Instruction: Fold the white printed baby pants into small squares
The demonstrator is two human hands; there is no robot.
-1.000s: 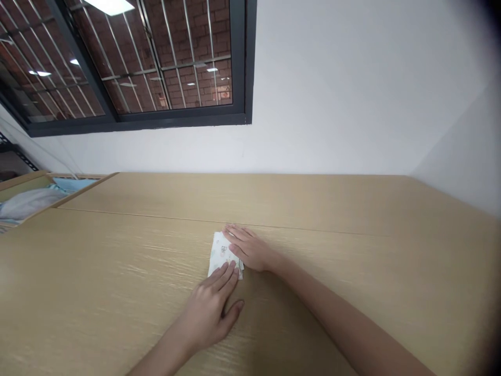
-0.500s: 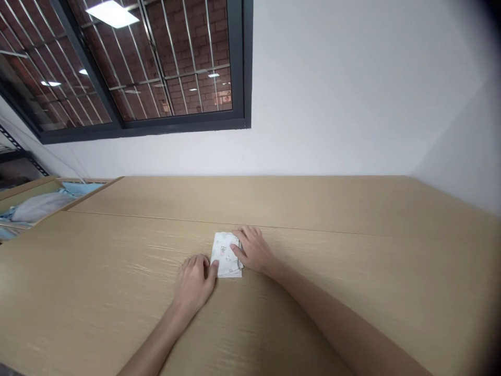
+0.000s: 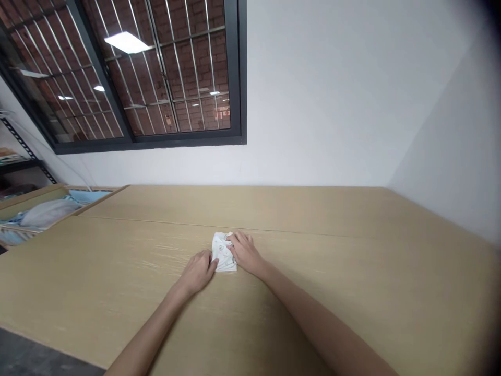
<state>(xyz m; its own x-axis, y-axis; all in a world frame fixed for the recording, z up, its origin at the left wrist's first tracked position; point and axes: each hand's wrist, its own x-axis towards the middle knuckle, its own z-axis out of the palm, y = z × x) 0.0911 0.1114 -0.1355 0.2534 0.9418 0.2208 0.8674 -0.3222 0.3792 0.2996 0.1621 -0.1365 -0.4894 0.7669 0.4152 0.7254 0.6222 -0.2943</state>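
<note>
Both hands were down on the pale wooden tabletop [image 3: 332,250], either side of the small folded white printed cloth [image 3: 224,252] lying flat near its middle. The left hand [image 3: 199,271] rested loose, fingertips just touching the cloth's left edge and grasping nothing. The right hand [image 3: 245,253] lay over the right edge with its fingers [image 3: 234,241] bent onto the rumpled far corner; pinching or only pressing, I couldn't tell. A wooden tray of pale fabrics [image 3: 39,211] sat far left.

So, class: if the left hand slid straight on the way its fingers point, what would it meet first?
The small folded cloth: the left hand points right at it, fingertips seemingly touching its near edge.
</note>
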